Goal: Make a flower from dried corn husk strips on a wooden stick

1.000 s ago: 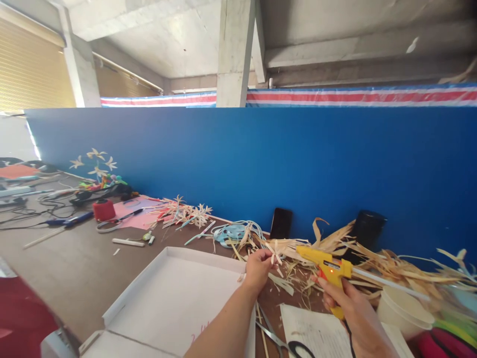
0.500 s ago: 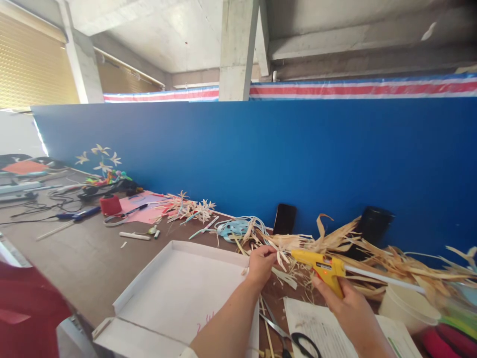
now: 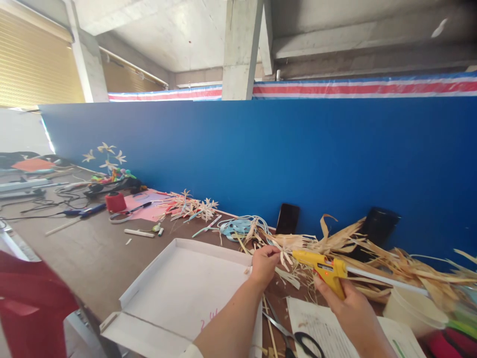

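A yellow hot glue gun (image 3: pixel 323 268) with a white glue stick (image 3: pixel 387 280) out of its back is in my right hand (image 3: pixel 348 303), fingers wrapped round its handle. My left hand (image 3: pixel 265 266) pinches a small pale husk flower (image 3: pixel 285 252), its petals spread right at the gun's nozzle. Whether nozzle and flower touch I cannot tell. Dried corn husks (image 3: pixel 343 236) lie heaped behind the gun, and husk scraps are scattered below the flower. Under my left forearm lies an open white cardboard box (image 3: pixel 186 283).
Scissors (image 3: pixel 285 330) and a printed sheet (image 3: pixel 320 318) lie near me, with a pale tub (image 3: pixel 413 308) at right. Two dark phones, one of them here (image 3: pixel 287 219), lean on the blue partition (image 3: pixel 231 149). Finished husk flowers (image 3: pixel 203 209) and blue ribbon (image 3: pixel 238 227) lie at the back.
The whole view has shifted slightly, so everything appears a little further right. Both hands keep their hold, with the glue gun still against or near the flower.
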A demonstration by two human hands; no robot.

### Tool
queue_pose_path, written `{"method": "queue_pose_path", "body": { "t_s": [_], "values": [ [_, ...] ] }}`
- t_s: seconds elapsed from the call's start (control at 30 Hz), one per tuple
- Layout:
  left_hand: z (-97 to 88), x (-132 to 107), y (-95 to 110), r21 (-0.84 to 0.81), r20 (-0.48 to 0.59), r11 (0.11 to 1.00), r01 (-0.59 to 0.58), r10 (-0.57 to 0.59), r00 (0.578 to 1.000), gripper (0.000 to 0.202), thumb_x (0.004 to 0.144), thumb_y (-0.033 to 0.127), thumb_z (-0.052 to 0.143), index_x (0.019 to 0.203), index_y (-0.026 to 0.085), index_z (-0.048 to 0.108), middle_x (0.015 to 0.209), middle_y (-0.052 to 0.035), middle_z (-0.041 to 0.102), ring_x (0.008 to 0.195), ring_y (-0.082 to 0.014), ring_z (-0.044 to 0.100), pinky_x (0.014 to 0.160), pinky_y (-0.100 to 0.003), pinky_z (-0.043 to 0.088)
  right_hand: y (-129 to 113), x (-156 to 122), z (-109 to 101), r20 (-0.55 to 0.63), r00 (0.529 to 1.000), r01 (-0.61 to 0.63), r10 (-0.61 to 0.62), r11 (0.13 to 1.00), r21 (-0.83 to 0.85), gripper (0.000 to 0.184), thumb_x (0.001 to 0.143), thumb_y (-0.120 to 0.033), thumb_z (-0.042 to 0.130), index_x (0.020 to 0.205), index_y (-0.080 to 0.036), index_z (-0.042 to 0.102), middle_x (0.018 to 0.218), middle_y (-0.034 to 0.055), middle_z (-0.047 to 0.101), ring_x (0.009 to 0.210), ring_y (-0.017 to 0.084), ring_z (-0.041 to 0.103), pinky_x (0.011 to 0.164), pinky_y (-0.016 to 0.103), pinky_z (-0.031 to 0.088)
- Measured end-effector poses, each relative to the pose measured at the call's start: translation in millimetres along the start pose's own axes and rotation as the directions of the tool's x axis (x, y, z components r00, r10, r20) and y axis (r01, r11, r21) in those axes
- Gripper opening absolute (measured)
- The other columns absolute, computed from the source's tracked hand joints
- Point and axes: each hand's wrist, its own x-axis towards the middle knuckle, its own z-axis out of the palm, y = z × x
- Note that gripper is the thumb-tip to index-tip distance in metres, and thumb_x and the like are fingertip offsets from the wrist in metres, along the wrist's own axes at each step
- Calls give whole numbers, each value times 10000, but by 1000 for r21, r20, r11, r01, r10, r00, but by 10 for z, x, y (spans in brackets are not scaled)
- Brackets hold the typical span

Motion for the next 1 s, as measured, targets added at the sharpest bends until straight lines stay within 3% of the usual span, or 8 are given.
{"method": "queue_pose_path", "body": {
  "t_s": [1.0],
  "values": [
    [14,-48,136,2,0,999,51,-51,999,103,618,151,551,580,151,647,529,20,562,528,-99,522,529,-184,414,-49,2,-13,-25,1000,-6,1,983,-185,611,694,-597,455,1085,-149,595,1030,128,656,1033,310,546,818,359,419]
  ]
}}
